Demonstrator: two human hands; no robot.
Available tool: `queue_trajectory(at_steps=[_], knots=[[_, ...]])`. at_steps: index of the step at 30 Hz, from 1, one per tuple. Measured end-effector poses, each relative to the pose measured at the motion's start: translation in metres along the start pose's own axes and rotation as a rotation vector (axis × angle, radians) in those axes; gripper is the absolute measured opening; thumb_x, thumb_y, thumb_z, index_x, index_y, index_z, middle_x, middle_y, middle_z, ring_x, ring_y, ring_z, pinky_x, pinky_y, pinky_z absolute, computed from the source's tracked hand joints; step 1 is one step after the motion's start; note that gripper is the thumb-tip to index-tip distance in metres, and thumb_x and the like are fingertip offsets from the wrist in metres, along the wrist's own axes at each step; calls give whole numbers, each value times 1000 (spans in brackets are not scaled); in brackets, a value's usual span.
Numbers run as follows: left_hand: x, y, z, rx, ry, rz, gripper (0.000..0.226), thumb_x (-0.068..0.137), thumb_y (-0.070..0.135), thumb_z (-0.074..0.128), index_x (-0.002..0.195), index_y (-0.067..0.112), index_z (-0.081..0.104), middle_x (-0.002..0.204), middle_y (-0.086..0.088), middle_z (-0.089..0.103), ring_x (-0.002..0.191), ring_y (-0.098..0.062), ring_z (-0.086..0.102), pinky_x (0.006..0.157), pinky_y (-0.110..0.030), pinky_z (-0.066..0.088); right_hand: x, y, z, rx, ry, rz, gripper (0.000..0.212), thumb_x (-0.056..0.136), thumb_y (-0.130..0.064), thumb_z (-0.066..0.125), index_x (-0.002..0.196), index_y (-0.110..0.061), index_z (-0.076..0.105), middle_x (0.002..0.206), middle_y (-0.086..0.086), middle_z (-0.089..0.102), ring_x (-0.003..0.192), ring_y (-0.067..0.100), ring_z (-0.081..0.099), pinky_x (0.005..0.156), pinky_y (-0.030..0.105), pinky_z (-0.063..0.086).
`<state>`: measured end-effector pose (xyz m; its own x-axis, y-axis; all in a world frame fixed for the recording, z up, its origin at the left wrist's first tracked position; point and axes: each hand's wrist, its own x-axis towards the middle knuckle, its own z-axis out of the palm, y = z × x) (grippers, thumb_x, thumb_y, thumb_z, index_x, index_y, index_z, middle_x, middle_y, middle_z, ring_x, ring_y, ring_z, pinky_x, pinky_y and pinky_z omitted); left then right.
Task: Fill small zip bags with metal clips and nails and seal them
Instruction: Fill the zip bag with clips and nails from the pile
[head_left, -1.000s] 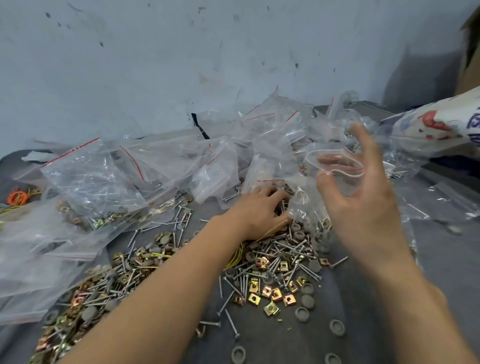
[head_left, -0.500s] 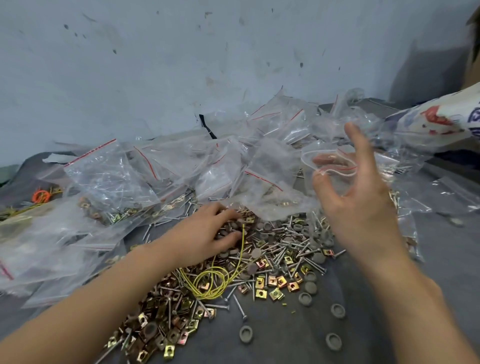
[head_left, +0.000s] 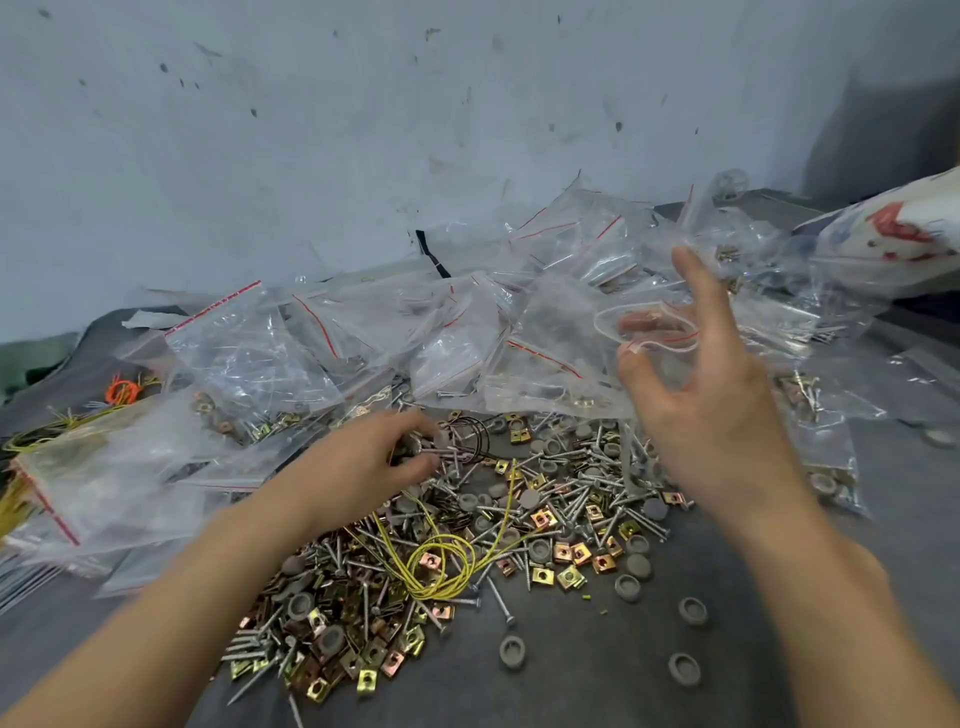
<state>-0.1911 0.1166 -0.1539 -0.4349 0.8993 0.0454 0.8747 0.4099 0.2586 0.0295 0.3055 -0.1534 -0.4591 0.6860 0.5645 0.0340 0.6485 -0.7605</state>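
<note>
My right hand (head_left: 711, 415) is raised over the pile and holds a small clear zip bag (head_left: 649, 332) with its mouth spread open between thumb and fingers. My left hand (head_left: 363, 467) lies low on the heap of silver nails (head_left: 582, 499) and curls its fingers round a few of them. Gold and copper square metal clips (head_left: 571, 556) lie mixed with the nails across the grey cloth. Grey round caps (head_left: 511, 652) are scattered at the front. A loop of yellow wire (head_left: 441, 566) sits in the middle of the heap.
Several clear zip bags with red strips (head_left: 249, 353) are piled against the pale wall behind the heap. An orange tie (head_left: 122, 389) lies at far left. A patterned sleeve of another person (head_left: 893, 239) shows at the right edge. Bare grey cloth (head_left: 597, 691) lies in front.
My left hand has drawn back left from under the bags and now gathers nails on the heap. My right hand keeps the open bag raised in much the same place.
</note>
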Motion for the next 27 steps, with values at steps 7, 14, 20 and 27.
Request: queue_trajectory(at_steps=[7, 14, 20, 27], knots=[[-32, 1, 5, -303, 223, -186, 38, 97, 27, 60, 132, 40, 55, 127, 22, 52, 111, 0, 52, 93, -20, 37, -6, -15, 25, -7, -86, -26, 72, 93, -34, 58, 150, -50, 17, 113, -26, 62, 103, -16, 53, 81, 13, 38], [-50, 5, 17, -481, 405, -258, 39, 99, 26, 57, 131, 47, 51, 111, 20, 57, 85, 16, 57, 67, -4, 37, -21, -35, 42, -51, -200, -55, 73, 90, -42, 51, 150, -52, 11, 114, -28, 60, 105, 3, 59, 96, 33, 45], [-47, -7, 14, -634, 558, -288, 21, 98, 19, 58, 113, 34, 61, 95, 19, 70, 84, 7, 64, 65, -6, 48, -19, -36, 50, -102, -236, -80, 72, 91, -44, 50, 147, -57, 8, 113, -29, 59, 110, 4, 57, 100, 41, 46], [-37, -13, 11, -645, 541, -274, 17, 96, 23, 61, 96, 39, 64, 83, 14, 71, 73, 0, 64, 59, -6, 44, -15, -35, 67, -120, -264, -101, 71, 91, -46, 48, 151, -52, 9, 115, -29, 58, 112, 2, 56, 96, 31, 41]])
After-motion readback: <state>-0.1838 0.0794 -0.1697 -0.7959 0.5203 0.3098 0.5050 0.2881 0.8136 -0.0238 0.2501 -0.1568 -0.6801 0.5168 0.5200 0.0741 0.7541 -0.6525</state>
